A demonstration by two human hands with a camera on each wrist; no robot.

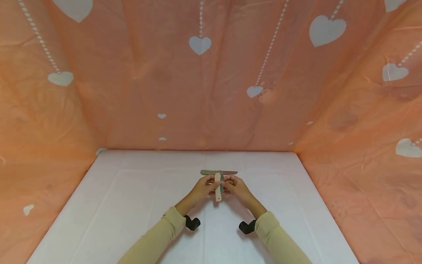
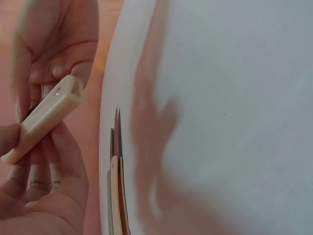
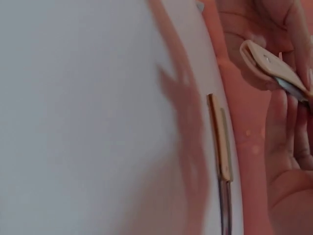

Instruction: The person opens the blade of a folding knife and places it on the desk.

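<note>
A folding knife with a cream handle (image 1: 218,187) is held up between both hands, over the table. My left hand (image 1: 203,187) pinches the handle between thumb and fingers. On its other side my right hand (image 1: 239,189) has thumb and fingertips at the grey blade (image 3: 292,89), pinching it. The blade lies partly folded along the handle, and fingers hide part of it. Just beyond the hands, unfolded knives lie side by side on the table; one has a beige handle (image 2: 115,196) and a pointed blade (image 2: 118,137).
A white cloth covers the table (image 1: 138,205). Orange curtains (image 1: 165,84) with white hearts hang behind it and on both sides. Black wrist-camera mounts (image 1: 192,223) show below the rolled sleeves (image 1: 158,234). Arm shadows fall on the cloth.
</note>
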